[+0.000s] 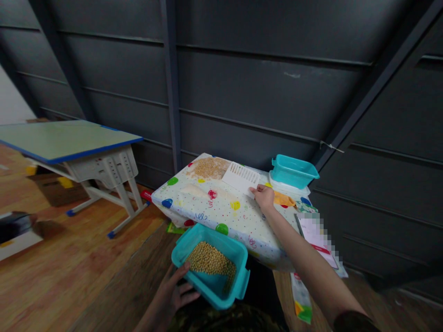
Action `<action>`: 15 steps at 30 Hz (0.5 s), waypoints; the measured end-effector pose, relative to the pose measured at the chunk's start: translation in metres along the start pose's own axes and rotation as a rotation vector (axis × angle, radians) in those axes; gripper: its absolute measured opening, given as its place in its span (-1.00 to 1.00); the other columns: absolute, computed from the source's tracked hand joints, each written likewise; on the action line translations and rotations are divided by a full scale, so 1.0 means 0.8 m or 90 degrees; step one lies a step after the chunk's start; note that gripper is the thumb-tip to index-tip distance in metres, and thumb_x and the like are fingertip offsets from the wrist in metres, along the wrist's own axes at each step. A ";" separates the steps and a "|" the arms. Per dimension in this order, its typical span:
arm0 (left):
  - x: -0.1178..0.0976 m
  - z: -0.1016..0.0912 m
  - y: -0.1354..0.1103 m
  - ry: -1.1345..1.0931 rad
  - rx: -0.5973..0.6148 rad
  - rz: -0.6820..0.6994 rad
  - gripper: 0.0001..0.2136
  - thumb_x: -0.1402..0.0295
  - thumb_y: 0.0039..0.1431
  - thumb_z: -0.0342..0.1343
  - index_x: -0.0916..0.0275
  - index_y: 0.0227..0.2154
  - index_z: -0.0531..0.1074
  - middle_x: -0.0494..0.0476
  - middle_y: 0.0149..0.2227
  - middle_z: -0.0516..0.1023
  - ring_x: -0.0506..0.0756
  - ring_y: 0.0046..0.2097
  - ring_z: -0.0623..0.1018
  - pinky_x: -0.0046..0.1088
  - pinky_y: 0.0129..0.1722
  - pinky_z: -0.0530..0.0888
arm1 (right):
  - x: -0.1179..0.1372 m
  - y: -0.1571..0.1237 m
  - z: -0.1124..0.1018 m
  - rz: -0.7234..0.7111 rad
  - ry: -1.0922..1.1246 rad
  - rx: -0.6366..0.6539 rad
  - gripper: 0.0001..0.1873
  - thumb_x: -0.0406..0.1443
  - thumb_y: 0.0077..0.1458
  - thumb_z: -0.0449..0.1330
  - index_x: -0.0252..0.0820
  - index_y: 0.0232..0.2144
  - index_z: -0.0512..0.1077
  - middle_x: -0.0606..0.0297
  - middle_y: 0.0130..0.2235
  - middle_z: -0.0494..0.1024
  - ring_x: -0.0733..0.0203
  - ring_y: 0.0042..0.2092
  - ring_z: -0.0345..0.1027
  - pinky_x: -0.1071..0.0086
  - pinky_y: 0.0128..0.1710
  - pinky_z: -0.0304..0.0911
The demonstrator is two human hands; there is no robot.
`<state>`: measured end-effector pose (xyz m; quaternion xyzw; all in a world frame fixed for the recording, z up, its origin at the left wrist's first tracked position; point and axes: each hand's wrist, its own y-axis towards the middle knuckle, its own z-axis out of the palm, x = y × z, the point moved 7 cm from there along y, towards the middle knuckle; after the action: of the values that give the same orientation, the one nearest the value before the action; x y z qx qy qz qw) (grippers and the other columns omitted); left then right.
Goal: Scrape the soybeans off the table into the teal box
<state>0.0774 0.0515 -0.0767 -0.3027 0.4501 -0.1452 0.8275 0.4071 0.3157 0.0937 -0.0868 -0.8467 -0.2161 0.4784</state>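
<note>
My left hand grips the near rim of a teal plastic box, held low in front of the table and partly filled with yellow beans. My right hand reaches over the small table with a dotted cloth and pinches the near corner of a flat white slotted tray. A loose heap of beans lies on the cloth at the far left, beside the tray.
A second teal box sits on a white lid at the table's far right, with an orange piece beside it. Papers hang off the right edge. A blue-edged desk stands left on the wooden floor. A dark wall rises behind.
</note>
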 end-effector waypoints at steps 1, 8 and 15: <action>0.001 -0.001 0.001 0.002 0.002 0.000 -0.31 0.16 0.28 0.38 0.11 0.39 0.27 0.39 0.25 0.62 0.27 -0.18 0.78 -0.11 -0.19 0.75 | 0.001 0.001 0.003 0.002 0.002 0.004 -0.81 -0.18 -0.03 0.41 -0.20 -0.41 0.70 0.18 -0.41 0.74 0.00 -0.34 0.56 0.31 -0.33 0.26; 0.000 -0.002 0.001 0.000 0.014 0.017 -0.24 0.12 0.22 0.42 0.08 0.40 0.24 0.39 0.24 0.63 0.33 -0.14 0.79 -0.02 -0.12 0.74 | 0.006 0.002 0.012 -0.021 -0.055 0.020 -0.83 -0.20 0.03 0.38 -0.18 -0.42 0.69 0.24 -0.46 0.70 0.04 -0.38 0.53 0.32 -0.35 0.22; 0.009 -0.007 0.010 -0.004 0.027 0.012 -0.21 0.07 0.15 0.47 0.11 0.37 0.29 0.41 0.19 0.65 0.32 -0.15 0.78 0.00 -0.09 0.72 | 0.020 0.008 0.025 -0.027 -0.075 0.030 -0.84 -0.23 0.00 0.40 -0.13 -0.56 0.59 0.31 -0.54 0.60 0.09 -0.41 0.47 0.34 -0.38 0.17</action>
<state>0.0769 0.0517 -0.0888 -0.2816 0.4472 -0.1458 0.8363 0.3850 0.3292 0.1001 -0.0703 -0.8799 -0.2010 0.4247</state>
